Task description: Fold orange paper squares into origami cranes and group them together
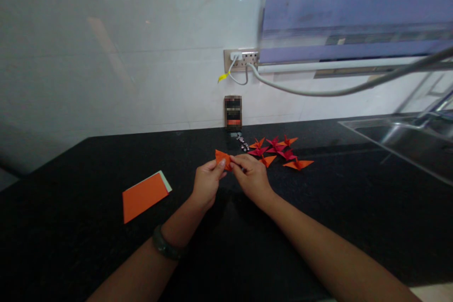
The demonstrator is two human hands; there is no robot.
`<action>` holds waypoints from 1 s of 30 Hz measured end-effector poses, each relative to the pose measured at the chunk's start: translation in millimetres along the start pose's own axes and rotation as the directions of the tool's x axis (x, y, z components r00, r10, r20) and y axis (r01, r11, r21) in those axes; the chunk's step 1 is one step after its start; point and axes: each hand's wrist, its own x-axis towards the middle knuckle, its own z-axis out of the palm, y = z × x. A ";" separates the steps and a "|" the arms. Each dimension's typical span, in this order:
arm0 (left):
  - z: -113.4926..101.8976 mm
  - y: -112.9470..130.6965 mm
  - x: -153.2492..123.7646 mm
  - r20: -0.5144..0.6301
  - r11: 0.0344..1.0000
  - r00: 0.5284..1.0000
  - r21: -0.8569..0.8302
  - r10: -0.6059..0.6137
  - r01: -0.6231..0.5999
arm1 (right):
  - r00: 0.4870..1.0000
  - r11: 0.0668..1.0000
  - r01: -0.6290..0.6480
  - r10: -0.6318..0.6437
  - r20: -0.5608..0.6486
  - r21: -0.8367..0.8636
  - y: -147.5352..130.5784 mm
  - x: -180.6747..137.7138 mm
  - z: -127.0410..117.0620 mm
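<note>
Held in front of me above the dark countertop (106, 160) is a small folded piece of orange origami paper (222, 156). My left hand (208, 180) pinches its left and lower part between thumb and fingers. At its right edge, the fingertips of my right hand (253, 177) are closed on the same paper. Just beyond my right hand lie several folded paper cranes, among them an orange one (299, 164) and a red one (274, 142). Left of my left hand rests a stack of orange paper sheets (145, 197), with a pale green sheet showing beneath.
A phone (233, 113) leans upright against the wall, a patterned strap (243, 144) lying before it. Above are a wall socket (241, 59) with a white plug and a thick grey cable (318, 92). A metal sink (406, 137) sits at the right.
</note>
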 end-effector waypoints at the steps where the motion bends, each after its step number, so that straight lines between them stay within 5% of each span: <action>1: 0.0 -0.1 0.1 0.001 1.000 1.000 -0.002 0.002 -0.002 | 1.000 1.000 -0.005 0.005 -0.003 -0.006 -0.3 -0.2 0.2; 16: -1.0 -1.8 1.3 -0.012 0.999 1.000 -0.037 0.020 -0.021 | 0.996 0.995 0.066 -0.062 0.059 -0.075 -7.3 -2.6 -0.6; 23: -0.5 -3.5 0.7 0.029 0.993 0.998 0.103 0.061 -0.064 | 0.997 0.998 -0.048 0.046 -0.063 -0.032 -7.4 1.3 -1.1; 30: 1.0 -2.5 1.4 0.077 0.947 0.977 0.242 0.200 -0.213 | 0.998 0.986 -0.054 0.048 -0.041 -0.157 -8.2 0.9 -2.8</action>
